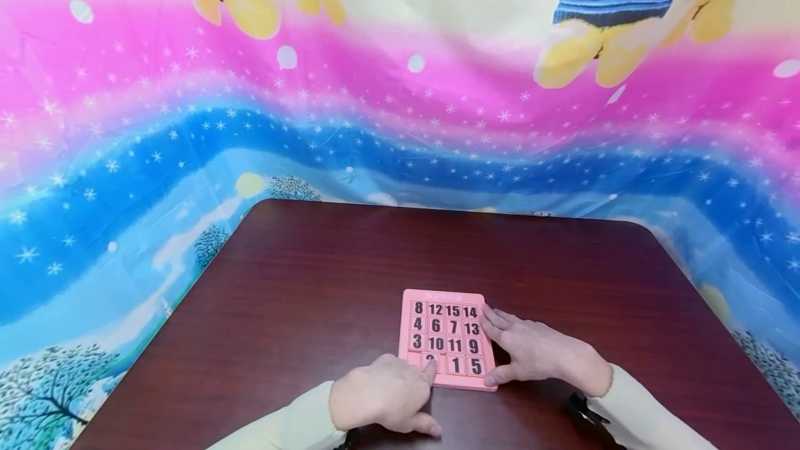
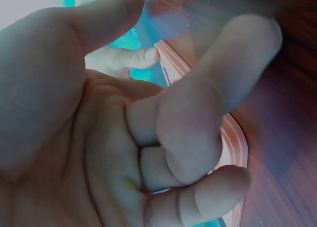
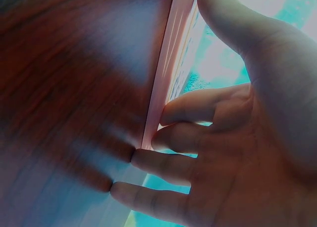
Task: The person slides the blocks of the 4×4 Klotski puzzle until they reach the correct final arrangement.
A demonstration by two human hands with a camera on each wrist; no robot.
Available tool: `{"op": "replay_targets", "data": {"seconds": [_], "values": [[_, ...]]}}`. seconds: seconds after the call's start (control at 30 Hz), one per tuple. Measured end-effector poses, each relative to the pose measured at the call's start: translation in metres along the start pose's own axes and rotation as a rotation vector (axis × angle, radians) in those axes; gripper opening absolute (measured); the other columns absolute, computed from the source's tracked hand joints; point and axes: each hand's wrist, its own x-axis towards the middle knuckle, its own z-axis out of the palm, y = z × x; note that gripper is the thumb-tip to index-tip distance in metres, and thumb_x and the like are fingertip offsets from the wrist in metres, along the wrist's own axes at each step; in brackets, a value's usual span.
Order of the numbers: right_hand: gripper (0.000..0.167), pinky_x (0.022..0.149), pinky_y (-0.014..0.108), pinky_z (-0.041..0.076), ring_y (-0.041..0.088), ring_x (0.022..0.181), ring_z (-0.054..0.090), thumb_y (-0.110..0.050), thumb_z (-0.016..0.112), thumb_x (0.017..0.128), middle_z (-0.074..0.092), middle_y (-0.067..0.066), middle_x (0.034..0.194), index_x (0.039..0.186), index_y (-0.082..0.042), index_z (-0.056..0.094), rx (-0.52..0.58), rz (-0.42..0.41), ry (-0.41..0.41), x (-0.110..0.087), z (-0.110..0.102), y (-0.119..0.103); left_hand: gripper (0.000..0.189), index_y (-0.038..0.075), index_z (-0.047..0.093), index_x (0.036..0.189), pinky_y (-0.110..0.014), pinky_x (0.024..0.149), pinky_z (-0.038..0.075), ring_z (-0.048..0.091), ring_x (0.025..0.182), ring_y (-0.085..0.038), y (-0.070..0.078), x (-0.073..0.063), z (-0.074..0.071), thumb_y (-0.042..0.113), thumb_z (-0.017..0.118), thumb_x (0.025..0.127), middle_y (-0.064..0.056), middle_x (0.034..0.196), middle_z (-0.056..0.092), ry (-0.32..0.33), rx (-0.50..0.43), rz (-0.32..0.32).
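A pink sliding number puzzle (image 1: pixel 444 295) lies flat on the dark table, its tiles showing black numbers. My left hand (image 1: pixel 389 392) is at its near left, the index fingertip touching a bottom-row tile that looks like a 2 (image 1: pixel 429 360) and partly covering it. A gap shows left of that tile, and a narrower one before the 1. In the left wrist view the other fingers are partly bent with nothing in them. My right hand (image 1: pixel 539 351) rests against the puzzle's right edge, fingers fairly straight along the side (image 3: pixel 166 64), thumb at the near right corner.
The dark brown wooden table (image 1: pixel 300 262) has rounded far corners. Behind and beside it hangs a colourful cloth (image 1: pixel 375 103) with snowflakes, trees and cartoon bears. A black strap (image 1: pixel 586 410) sits at the right wrist.
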Motion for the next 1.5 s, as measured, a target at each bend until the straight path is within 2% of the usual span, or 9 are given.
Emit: {"op": "replay_targets", "data": {"seconds": [0.13, 0.47, 0.7, 0.83, 1.07, 1.3, 1.43, 1.5], "values": [[0.103, 0.105, 0.056, 0.041, 0.038, 0.146, 0.03, -0.07, 0.066, 0.077, 0.026, 0.017, 0.161, 0.151, -0.005, 0.037, 0.005, 0.011, -0.008, 0.0, 0.0, -0.001, 0.09, 0.016, 0.048, 0.145, -0.027, 0.062, 0.046, 0.066, 0.083, -0.006, -0.005, -0.004, 0.001, 0.078, 0.055, 0.08, 0.004, 0.097, 0.074, 0.007, -0.015, 0.002], [0.102, 0.105, 0.054, 0.041, 0.037, 0.146, 0.031, -0.068, 0.067, 0.077, 0.026, 0.018, 0.161, 0.151, -0.004, 0.037, -0.011, 0.003, -0.004, 0.0, 0.0, 0.0, 0.087, 0.017, 0.049, 0.144, -0.029, 0.069, 0.049, 0.065, 0.081, -0.011, -0.017, -0.014, 0.002, 0.076, 0.057, 0.08, 0.003, 0.097, 0.073, 0.012, -0.032, -0.011], [0.102, 0.105, 0.055, 0.041, 0.038, 0.146, 0.03, -0.068, 0.068, 0.077, 0.025, 0.018, 0.161, 0.151, -0.004, 0.037, -0.002, 0.009, -0.008, 0.001, 0.0, -0.001, 0.083, 0.017, 0.052, 0.14, -0.029, 0.061, 0.046, 0.062, 0.07, -0.011, -0.017, -0.015, -0.001, 0.075, 0.058, 0.081, 0.003, 0.084, 0.072, 0.049, -0.012, 0.012], [0.102, 0.104, 0.055, 0.042, 0.038, 0.145, 0.031, -0.067, 0.068, 0.077, 0.023, 0.02, 0.161, 0.15, -0.002, 0.037, 0.011, 0.002, -0.006, 0.001, 0.0, -0.001, 0.08, 0.02, 0.052, 0.14, -0.028, 0.061, 0.046, 0.063, 0.073, -0.008, -0.01, -0.011, -0.003, 0.075, 0.058, 0.081, 0.005, 0.086, 0.072, 0.074, 0.009, 0.039], [0.101, 0.103, 0.053, 0.043, 0.038, 0.145, 0.032, -0.065, 0.07, 0.077, 0.022, 0.022, 0.161, 0.15, -0.002, 0.037, 0.019, 0.011, 0.003, 0.001, 0.002, 0.0, 0.083, 0.024, 0.045, 0.146, -0.028, 0.052, 0.04, 0.054, 0.057, -0.007, 0.008, 0.007, -0.008, 0.076, 0.054, 0.082, 0.007, 0.066, 0.062, 0.063, 0.052, 0.074], [0.103, 0.101, 0.054, 0.044, 0.039, 0.143, 0.034, -0.067, 0.069, 0.077, 0.023, 0.023, 0.16, 0.15, -0.001, 0.037, 0.015, -0.008, 0.011, 0.001, 0.002, 0.001, 0.086, 0.024, 0.042, 0.149, -0.028, 0.061, 0.046, 0.063, 0.071, -0.007, 0.015, 0.024, -0.011, 0.076, 0.054, 0.082, 0.004, 0.079, 0.07, 0.02, 0.034, 0.071], [0.104, 0.102, 0.057, 0.043, 0.042, 0.143, 0.033, -0.067, 0.069, 0.076, 0.027, 0.027, 0.157, 0.149, 0.0, 0.038, 0.016, -0.003, 0.014, 0.0, 0.002, 0.001, 0.087, 0.024, 0.041, 0.15, -0.028, 0.065, 0.049, 0.066, 0.079, -0.008, 0.016, 0.027, -0.011, 0.076, 0.054, 0.081, 0.003, 0.089, 0.073, 0.002, 0.031, 0.065], [0.103, 0.102, 0.059, 0.041, 0.044, 0.143, 0.032, -0.067, 0.07, 0.076, 0.03, 0.029, 0.155, 0.148, 0.001, 0.039, 0.019, -0.003, 0.015, -0.001, 0.002, 0.0, 0.088, 0.024, 0.04, 0.15, -0.028, 0.064, 0.048, 0.066, 0.078, -0.008, 0.015, 0.027, -0.011, 0.077, 0.054, 0.081, 0.002, 0.087, 0.073, -0.005, 0.029, 0.064]]}}
